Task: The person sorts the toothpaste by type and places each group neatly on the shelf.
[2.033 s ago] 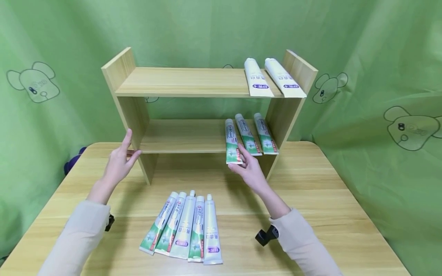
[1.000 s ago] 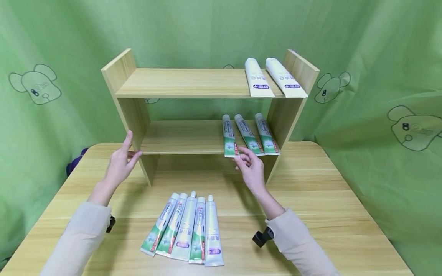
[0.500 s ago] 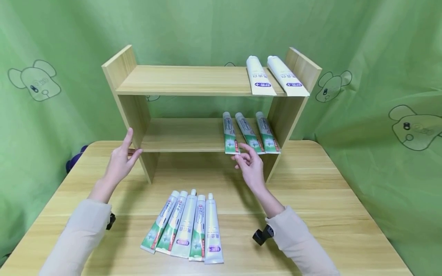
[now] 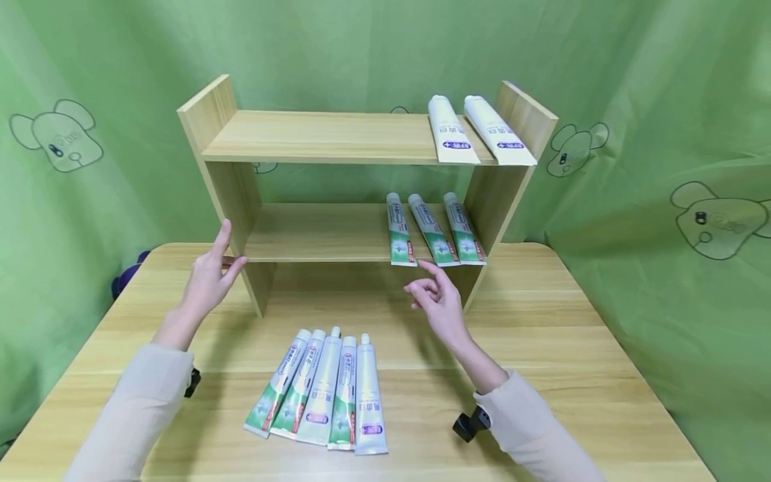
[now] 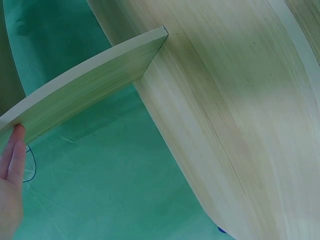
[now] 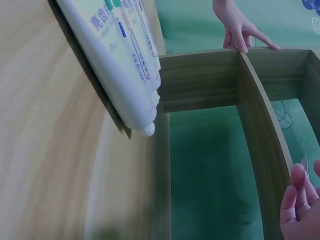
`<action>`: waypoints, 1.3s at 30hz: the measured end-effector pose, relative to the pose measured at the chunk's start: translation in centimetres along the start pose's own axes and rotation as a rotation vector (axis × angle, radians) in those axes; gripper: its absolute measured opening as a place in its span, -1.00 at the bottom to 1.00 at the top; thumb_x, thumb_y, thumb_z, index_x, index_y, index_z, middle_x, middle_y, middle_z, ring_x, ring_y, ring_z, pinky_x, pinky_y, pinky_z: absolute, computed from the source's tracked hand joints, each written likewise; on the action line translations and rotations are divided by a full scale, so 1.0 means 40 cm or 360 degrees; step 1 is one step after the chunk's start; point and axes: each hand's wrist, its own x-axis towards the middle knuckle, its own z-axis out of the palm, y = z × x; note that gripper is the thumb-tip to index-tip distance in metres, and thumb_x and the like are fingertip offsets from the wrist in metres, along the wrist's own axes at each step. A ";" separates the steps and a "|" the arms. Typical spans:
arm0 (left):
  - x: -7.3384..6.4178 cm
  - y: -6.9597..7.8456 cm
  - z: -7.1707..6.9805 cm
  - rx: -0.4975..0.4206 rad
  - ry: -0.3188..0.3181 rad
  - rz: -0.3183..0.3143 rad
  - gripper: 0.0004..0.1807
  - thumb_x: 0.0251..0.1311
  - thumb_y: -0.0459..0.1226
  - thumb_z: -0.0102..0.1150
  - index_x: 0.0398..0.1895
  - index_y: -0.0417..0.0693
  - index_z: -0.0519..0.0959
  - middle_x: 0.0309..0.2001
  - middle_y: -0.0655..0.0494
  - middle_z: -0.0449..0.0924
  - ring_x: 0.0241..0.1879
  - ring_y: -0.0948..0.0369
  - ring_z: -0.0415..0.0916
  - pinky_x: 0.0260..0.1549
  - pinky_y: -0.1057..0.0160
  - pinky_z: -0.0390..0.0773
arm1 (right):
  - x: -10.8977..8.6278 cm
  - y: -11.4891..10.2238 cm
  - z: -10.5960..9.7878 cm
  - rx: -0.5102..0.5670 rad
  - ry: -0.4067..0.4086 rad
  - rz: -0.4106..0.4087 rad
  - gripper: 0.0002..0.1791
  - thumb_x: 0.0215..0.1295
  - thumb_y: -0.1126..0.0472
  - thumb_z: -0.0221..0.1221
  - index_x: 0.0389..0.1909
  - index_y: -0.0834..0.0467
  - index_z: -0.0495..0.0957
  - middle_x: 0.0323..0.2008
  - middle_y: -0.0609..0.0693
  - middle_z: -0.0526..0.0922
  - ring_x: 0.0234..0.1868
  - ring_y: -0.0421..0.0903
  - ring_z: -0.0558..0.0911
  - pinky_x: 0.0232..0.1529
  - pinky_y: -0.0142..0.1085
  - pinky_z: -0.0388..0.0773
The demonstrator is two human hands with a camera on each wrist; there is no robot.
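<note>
A wooden shelf point(image 4: 325, 231) stands on the table. Its middle board bears three green-and-white toothpaste tubes: a left one point(image 4: 400, 231), a middle one point(image 4: 432, 231) and a right one point(image 4: 464, 231). Just below the left tube's flat end, my right hand point(image 4: 442, 304) holds nothing; its index finger is extended near the board's edge, the others bent. My left hand point(image 4: 207, 278) touches the shelf's left side by the middle board, index finger and thumb spread. Two white toothpaste tubes point(image 4: 448, 130) lie at the right of the top board.
Several toothpaste tubes point(image 4: 322, 391), green-and-white and pale silver, lie fanned side by side on the wooden table point(image 4: 572, 375) in front of the shelf. A green curtain point(image 4: 337, 53) hangs behind. Something purple point(image 4: 128, 274) shows past the table's left edge.
My right hand slid the left green-and-white toothpaste tube back onto the middle board, then let go of it and drew slightly away. My left hand has stayed at the shelf's side.
</note>
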 end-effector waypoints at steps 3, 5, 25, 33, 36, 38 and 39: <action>0.001 0.000 -0.001 0.0001 -0.0009 -0.0018 0.03 0.07 -0.51 0.15 0.43 0.28 -0.22 0.10 -0.55 0.26 -0.41 -0.25 0.56 -0.42 -0.12 0.60 | -0.011 0.001 -0.001 -0.0016 -0.0048 0.0031 -0.47 0.22 0.46 0.06 0.23 0.28 0.23 -0.29 0.36 0.55 -0.43 -0.30 0.58 -0.40 -0.44 0.61; 0.002 0.000 -0.001 0.0001 -0.0012 -0.0026 0.02 0.07 -0.51 0.15 0.43 0.28 -0.22 0.09 -0.55 0.27 -0.41 -0.25 0.56 -0.41 -0.12 0.60 | -0.018 0.002 -0.001 -0.0029 -0.0085 0.0055 -0.46 0.23 0.44 0.06 0.24 0.27 0.21 -0.27 0.36 0.55 -0.41 -0.30 0.58 -0.37 -0.43 0.61; 0.011 0.001 -0.007 0.0017 0.0016 -0.0014 0.02 0.07 -0.51 0.16 0.43 0.29 -0.20 0.04 -0.58 0.31 -0.42 -0.24 0.56 -0.41 -0.14 0.59 | -0.057 0.040 -0.008 -0.0184 -0.0263 0.0125 -0.41 0.23 0.34 0.10 0.26 0.30 0.16 -0.24 0.31 0.57 -0.47 -0.28 0.55 -0.28 -0.20 0.63; -0.006 0.000 -0.008 0.0036 -0.0095 -0.0068 -0.01 0.09 -0.50 0.14 0.44 0.19 -0.21 0.07 -0.55 0.28 -0.43 -0.20 0.57 -0.42 -0.10 0.60 | -0.066 0.049 -0.027 -0.0098 -0.0243 0.0116 -0.41 0.23 0.37 0.09 0.27 0.33 0.14 -0.22 0.36 0.53 -0.43 -0.30 0.55 -0.30 -0.30 0.63; -0.024 -0.002 -0.006 0.0027 -0.0185 -0.0127 -0.05 0.11 -0.50 0.12 0.44 0.10 -0.21 0.11 -0.54 0.25 -0.42 -0.19 0.58 -0.41 -0.08 0.61 | -0.068 0.051 -0.040 -0.0090 -0.0228 0.0116 -0.41 0.23 0.38 0.09 0.27 0.33 0.14 -0.21 0.38 0.51 -0.43 -0.30 0.55 -0.32 -0.31 0.62; -0.037 -0.003 -0.004 0.0016 -0.0235 -0.0160 -0.07 0.12 -0.50 0.11 0.44 0.06 -0.20 0.11 -0.53 0.24 -0.41 -0.18 0.58 -0.41 -0.06 0.62 | -0.068 0.052 -0.050 -0.0085 -0.0213 0.0110 -0.42 0.23 0.39 0.08 0.27 0.33 0.14 -0.22 0.39 0.51 -0.44 -0.30 0.55 -0.33 -0.31 0.62; -0.043 -0.004 -0.004 0.0010 -0.0255 -0.0172 -0.08 0.12 -0.50 0.11 0.44 0.04 -0.19 0.11 -0.54 0.25 -0.41 -0.17 0.58 -0.41 -0.05 0.62 | -0.068 0.052 -0.056 -0.0086 -0.0205 0.0099 -0.42 0.23 0.39 0.08 0.27 0.34 0.14 -0.22 0.39 0.51 -0.45 -0.30 0.55 -0.33 -0.32 0.62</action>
